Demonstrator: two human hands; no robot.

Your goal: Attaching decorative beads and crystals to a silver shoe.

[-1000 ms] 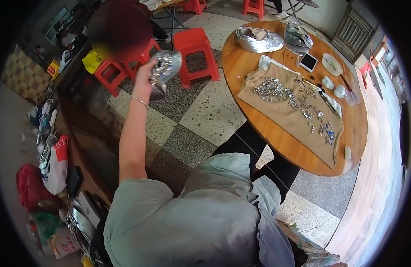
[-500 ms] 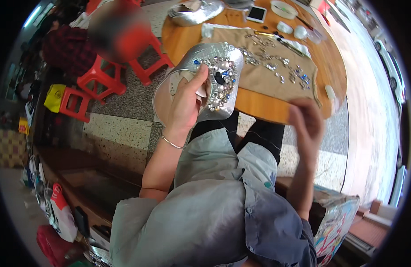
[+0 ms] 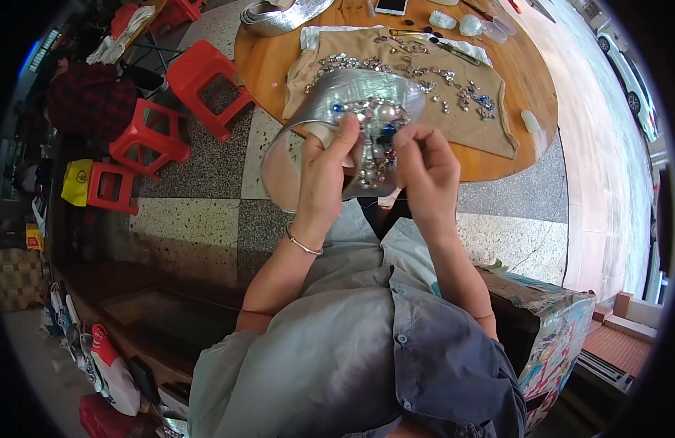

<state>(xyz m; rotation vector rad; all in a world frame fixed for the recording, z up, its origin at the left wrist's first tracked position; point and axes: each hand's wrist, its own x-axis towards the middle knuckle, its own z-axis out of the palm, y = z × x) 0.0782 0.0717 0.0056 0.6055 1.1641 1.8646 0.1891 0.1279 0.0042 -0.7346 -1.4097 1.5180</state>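
My left hand point(image 3: 324, 168) grips a shiny silver, curved visor-like piece point(image 3: 337, 91), its thumb on top next to the beadwork. A cluster of pearls, clear stones and blue stones point(image 3: 385, 113) covers part of the silver surface. Against the right side of that cluster, my right hand point(image 3: 429, 164) pinches with thumb and forefinger. Whatever lies between those fingertips is too small to make out. A pale lining and an open loop point(image 3: 275, 164) of the piece show left of my left hand.
Beyond my hands, loose gems point(image 3: 447, 77) lie on a tan cloth point(image 3: 480, 135) on the round wooden table point(image 3: 535, 73). Another silver piece point(image 3: 286, 16), a phone point(image 3: 391, 6) and brushes or pens point(image 3: 454, 50) are farther back. Red stools point(image 3: 206, 77) and a person in plaid point(image 3: 89, 98) are at left.
My right hand has come in from the right, from beside the table edge, to the beaded cluster. My left hand still holds the silver piece, and the view has shifted slightly.
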